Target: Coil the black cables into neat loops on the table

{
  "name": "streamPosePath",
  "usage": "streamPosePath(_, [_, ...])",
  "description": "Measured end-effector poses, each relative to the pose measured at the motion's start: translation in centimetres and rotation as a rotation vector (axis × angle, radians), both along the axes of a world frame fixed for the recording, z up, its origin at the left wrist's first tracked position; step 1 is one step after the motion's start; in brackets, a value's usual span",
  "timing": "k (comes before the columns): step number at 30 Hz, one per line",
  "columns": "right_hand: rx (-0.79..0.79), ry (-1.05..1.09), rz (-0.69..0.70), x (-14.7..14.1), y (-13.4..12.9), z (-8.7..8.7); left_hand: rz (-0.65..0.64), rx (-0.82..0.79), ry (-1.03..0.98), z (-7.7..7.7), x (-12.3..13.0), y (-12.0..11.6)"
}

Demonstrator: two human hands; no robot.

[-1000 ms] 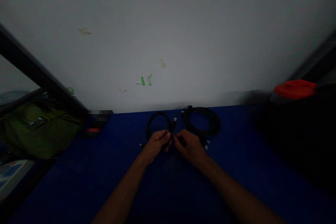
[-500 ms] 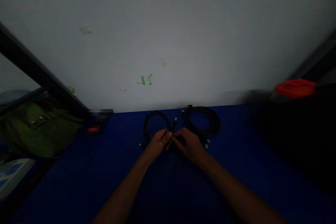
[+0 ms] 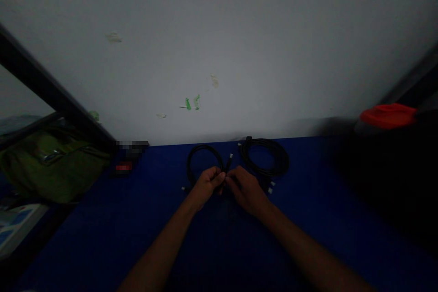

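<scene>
A black cable lies looped on the blue surface, and its right side runs up into my fingers. My left hand is closed around that part, thumb on top. One metal-tipped plug sticks up just beyond my fingertips; another light tip shows left of my left hand. My right hand pinches at the same spot, its fingertips touching or nearly touching my left thumb. What exactly sits between the right fingers is too dark to make out. A second coiled black cable rests beyond my right hand, its light plugs beside the wrist.
A pale wall rises behind the blue surface. At left are a green bag, a white-and-blue box and a blurred dark object with red. A dark mass with an orange item stands at right.
Both hands stay together on the cable, with only a slight shift of the fingers. The upright plug leans a little further right. The whole view has shifted slightly.
</scene>
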State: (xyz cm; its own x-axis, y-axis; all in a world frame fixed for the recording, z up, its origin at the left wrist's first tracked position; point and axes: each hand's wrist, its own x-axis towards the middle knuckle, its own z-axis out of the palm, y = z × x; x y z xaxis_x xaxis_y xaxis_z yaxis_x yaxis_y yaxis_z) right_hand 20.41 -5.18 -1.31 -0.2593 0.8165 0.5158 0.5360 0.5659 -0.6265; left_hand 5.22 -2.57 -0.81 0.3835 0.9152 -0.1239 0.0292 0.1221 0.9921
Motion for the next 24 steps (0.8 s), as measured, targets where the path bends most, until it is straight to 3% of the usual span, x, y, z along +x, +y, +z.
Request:
streamPosePath(2, [-0.167,0.177,0.002,-0.3,0.0,-0.1,0.006,0.007,-0.004,0.0,0.1,0.0])
streamPosePath(8, [-0.891,0.952,0.126,-1.3,0.1,0.2,0.026,0.019,0.016,0.0,0.3,-0.1])
streamPosePath(12, [-1.070,1.086,0.187,-0.9,0.3,0.5,0.038,0.031,0.070,-0.1,0.4,0.0])
streamPosePath(15, [-0.990,0.956,0.178,-0.3,0.7,0.3,0.027,0.049,0.088,-0.3,0.3,0.0])
streamPosePath(17, [-0.829,0.788,0.125,0.2,1.0,0.1,0.019,0.069,0.093,-0.3,0.3,0.1])
streamPosePath(21, [-0.273,0.311,0.010,1.3,1.0,0.2,0.034,0.074,0.080,0.0,0.1,0.1])
streamPosePath(24, [0.036,0.015,0.057,1.6,0.8,0.3,0.041,0.059,0.048,0.3,0.1,0.0])
